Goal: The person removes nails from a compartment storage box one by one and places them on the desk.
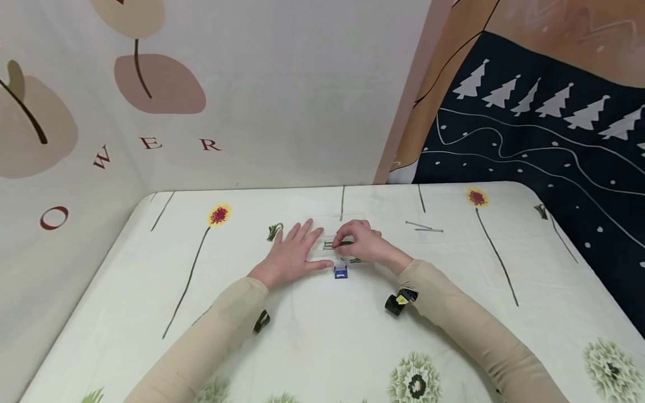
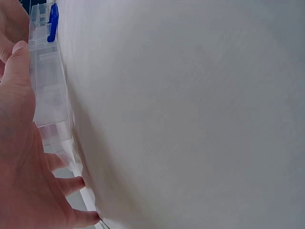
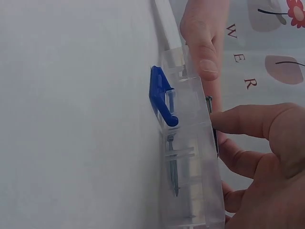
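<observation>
1. Left hand point(image 1: 291, 253) lying flat with fingers spread and straight, pressing down on the left part of the clear plastic compartment box point(image 1: 339, 242); thumb tip resting along the box's near edge, close to the small blue latch point(image 1: 341, 272) at the box's front.
2. Right hand point(image 1: 364, 242) hovering over the right part of the box, fingers curled and pinching a thin dark steel nail point(image 3: 212, 125) at the box's top face, as the right wrist view shows.
3. Lying inside the box, in a compartment just behind the latch: another nail or screw point(image 3: 173, 164), pointed end turned away from the latch.
4. Resting on the white cloth-covered table point(image 1: 322, 347), right of the box and apart from it: two more long loose nails point(image 1: 424, 227).
5. Sitting at the middle of the table, between both hands: the box itself, with whether its lid is open or closed not being clear from these views.
6. Risks, as a judgement:
   - Slipping of the pinched nail, being thin and smooth and held only at the fingertips, and dropping onto the cloth or into the wrong compartment.
   - Sliding or tipping of the light box if the flat left hand eases off while the right hand pushes.
   - Pricking a fingertip on a nail point while working close to the dividers.
</observation>
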`<action>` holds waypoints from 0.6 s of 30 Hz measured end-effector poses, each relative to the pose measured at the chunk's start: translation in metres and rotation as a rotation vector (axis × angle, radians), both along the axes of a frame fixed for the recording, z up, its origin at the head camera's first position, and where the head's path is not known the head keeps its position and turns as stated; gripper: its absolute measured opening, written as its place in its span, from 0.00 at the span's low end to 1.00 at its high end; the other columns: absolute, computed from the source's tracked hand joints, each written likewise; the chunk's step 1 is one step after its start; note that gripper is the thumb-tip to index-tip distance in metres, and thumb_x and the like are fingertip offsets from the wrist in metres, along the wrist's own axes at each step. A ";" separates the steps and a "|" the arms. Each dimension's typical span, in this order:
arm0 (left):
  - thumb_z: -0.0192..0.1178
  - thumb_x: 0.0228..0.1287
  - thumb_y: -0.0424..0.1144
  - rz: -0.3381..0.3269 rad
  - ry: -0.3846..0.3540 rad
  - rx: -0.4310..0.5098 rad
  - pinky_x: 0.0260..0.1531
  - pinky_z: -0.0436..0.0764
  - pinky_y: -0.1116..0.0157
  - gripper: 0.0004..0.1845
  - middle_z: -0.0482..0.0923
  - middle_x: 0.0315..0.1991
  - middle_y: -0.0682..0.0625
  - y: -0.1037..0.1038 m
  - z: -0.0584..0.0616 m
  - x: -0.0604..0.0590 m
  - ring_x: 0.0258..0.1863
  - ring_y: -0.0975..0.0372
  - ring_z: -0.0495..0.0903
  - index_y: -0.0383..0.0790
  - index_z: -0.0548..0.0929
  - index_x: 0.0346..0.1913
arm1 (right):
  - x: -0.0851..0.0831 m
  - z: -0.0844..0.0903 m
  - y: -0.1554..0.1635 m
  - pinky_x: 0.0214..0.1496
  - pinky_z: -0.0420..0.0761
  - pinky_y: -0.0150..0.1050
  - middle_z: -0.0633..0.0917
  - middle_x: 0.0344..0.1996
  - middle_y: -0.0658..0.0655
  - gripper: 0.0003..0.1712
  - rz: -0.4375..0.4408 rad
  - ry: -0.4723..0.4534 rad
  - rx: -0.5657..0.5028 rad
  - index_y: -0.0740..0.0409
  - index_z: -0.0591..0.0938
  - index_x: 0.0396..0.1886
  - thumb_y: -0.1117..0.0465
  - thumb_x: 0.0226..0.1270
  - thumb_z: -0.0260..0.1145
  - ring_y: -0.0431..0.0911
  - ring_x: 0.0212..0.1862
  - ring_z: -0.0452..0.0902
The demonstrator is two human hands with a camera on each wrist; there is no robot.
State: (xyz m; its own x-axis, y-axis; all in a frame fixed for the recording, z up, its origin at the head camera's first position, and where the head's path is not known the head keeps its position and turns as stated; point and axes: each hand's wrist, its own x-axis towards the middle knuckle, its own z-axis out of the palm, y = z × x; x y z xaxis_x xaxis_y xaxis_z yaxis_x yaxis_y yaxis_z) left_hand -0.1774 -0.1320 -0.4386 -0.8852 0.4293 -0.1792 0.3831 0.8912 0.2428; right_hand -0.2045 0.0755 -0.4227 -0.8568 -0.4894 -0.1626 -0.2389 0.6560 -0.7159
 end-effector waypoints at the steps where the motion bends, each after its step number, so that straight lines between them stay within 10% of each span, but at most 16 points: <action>1: 0.48 0.62 0.72 0.000 0.001 0.001 0.64 0.43 0.36 0.48 0.39 0.77 0.42 0.000 0.000 0.000 0.73 0.43 0.45 0.47 0.54 0.77 | 0.000 0.000 0.000 0.62 0.47 0.69 0.78 0.54 0.54 0.02 -0.005 0.003 -0.002 0.53 0.86 0.33 0.62 0.62 0.68 0.57 0.67 0.54; 18: 0.47 0.62 0.72 -0.002 0.012 0.011 0.64 0.44 0.36 0.48 0.41 0.77 0.42 0.000 0.000 0.000 0.73 0.43 0.45 0.46 0.54 0.76 | -0.002 -0.003 0.020 0.67 0.59 0.54 0.83 0.44 0.56 0.04 -0.049 0.003 -0.246 0.61 0.85 0.36 0.67 0.62 0.66 0.54 0.60 0.70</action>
State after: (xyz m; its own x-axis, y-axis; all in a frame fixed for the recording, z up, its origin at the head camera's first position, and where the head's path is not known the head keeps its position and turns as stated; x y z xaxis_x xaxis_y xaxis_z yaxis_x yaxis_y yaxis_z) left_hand -0.1771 -0.1324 -0.4383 -0.8865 0.4327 -0.1641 0.3874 0.8879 0.2482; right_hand -0.2070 0.0955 -0.4260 -0.8809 -0.4714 -0.0416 -0.2129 0.4732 -0.8548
